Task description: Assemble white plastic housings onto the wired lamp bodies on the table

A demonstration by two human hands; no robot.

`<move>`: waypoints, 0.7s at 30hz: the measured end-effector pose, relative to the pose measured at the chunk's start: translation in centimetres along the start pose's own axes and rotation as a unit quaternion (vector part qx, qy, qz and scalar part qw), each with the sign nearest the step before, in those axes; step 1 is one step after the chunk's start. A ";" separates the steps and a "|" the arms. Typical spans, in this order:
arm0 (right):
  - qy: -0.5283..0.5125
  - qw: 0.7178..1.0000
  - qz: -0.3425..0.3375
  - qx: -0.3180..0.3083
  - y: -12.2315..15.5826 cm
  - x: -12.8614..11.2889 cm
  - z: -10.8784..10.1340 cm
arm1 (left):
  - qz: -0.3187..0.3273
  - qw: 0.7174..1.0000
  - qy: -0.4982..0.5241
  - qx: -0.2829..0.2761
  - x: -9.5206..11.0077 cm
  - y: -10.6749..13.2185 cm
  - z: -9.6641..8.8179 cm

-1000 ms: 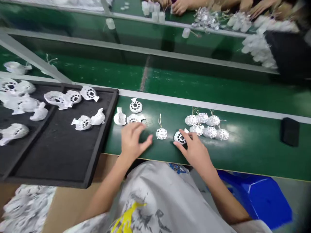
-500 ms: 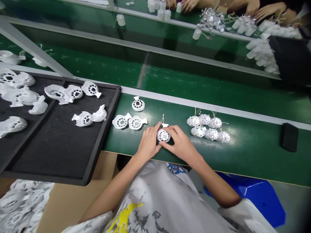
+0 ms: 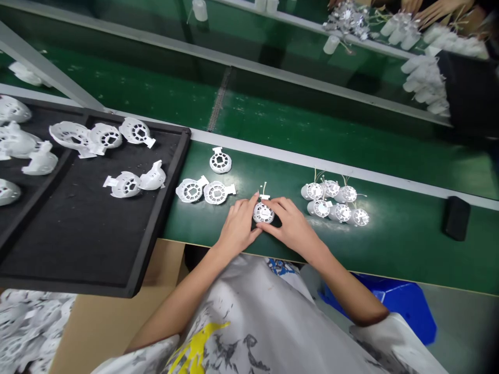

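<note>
Between my two hands is a round white plastic housing (image 3: 264, 213) with a ring of slots, a small tab and thin wires at its far side. My left hand (image 3: 240, 222) grips its left edge, and my right hand (image 3: 287, 224) grips its right edge, thumbs at the near side. To the left on the green bench lie three slotted white covers, the nearest one a white cover (image 3: 216, 192) with a side tab. On the right, several white cylindrical units (image 3: 343, 212) with wires stand in two rows.
A black tray (image 3: 97, 244) with several white covers is at the left. Farther right lies a black phone-like object (image 3: 456, 218). Below are a cardboard box (image 3: 105, 332) and a blue stool-like object (image 3: 409, 306). Across the line, a co-worker's hands (image 3: 440, 11) are among white cylinders.
The view has shifted slightly, moving the tray left in the picture. Both hands keep their hold on the white housing, with little visible movement.
</note>
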State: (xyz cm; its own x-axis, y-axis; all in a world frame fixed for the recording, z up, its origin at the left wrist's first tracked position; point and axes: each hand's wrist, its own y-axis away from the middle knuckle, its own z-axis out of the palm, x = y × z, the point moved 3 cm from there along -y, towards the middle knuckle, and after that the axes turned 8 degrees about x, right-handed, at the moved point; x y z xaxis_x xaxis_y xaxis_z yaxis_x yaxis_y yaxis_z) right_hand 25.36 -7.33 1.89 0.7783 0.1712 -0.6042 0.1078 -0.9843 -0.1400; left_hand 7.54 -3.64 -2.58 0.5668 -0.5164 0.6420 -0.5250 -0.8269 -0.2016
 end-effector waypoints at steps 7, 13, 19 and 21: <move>0.017 1.000 -0.007 -0.021 -0.6 0.2 -0.3 | 0.017 1.000 0.009 -0.013 0.2 -0.2 -0.6; 0.001 1.000 -0.026 -0.012 -0.1 -0.7 -0.2 | -0.053 0.979 0.196 -0.017 0.4 -0.6 -3.3; -0.087 0.989 -0.036 0.109 -2.1 -3.2 1.2 | -0.195 0.906 0.371 0.055 -0.8 -2.8 -7.2; -0.073 0.988 -0.033 0.132 -3.7 -4.2 3.2 | -0.167 0.918 0.327 0.153 -1.9 -6.3 -9.3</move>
State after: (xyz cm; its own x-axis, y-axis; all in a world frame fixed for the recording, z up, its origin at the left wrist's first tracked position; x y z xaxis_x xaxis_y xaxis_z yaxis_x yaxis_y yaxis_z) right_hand 19.70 -4.24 2.44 0.6760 0.2583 -0.6902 -0.0242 -0.9283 -0.3711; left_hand 3.84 4.63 4.31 0.1086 -0.0622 0.9921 -0.1324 -0.9901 -0.0476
